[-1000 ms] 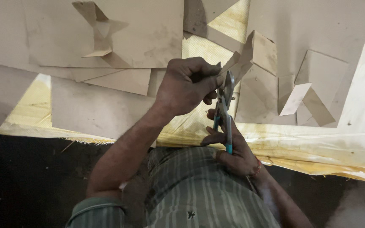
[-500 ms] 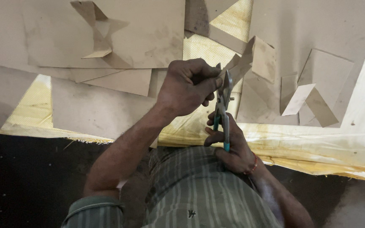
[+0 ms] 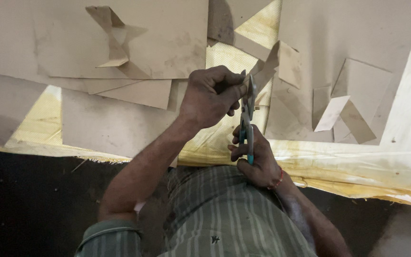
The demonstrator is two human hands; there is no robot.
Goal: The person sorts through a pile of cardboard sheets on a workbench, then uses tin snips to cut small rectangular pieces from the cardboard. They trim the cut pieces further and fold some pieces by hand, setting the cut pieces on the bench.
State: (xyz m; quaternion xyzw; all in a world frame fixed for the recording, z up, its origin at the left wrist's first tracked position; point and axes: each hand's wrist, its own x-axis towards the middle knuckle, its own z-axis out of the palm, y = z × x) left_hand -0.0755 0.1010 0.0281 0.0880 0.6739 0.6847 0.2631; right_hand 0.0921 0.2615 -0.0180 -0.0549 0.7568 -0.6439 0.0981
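One pair of metal scissors with teal-green plastic handles and one small folded piece of brown cardboard are in hand, with two hands at work. The right hand is wrapped around the scissor handles, fingers curled through and over them, blades pointing up and away from the wrist. The left hand sits just above and to the left of it, fingers and thumb pinched together on the lower edge of the cardboard piece, right beside the blade tips; whether the blades are biting the card cannot be told. That piece is dull tan, creased into an angled flap that rises up and right from the left hand. Beyond both hands the surface is covered by a yellow woven sheet with several large flat brown cardboard sheets overlapping on it, and a few loose cardboard offcuts lie to the right of the hands
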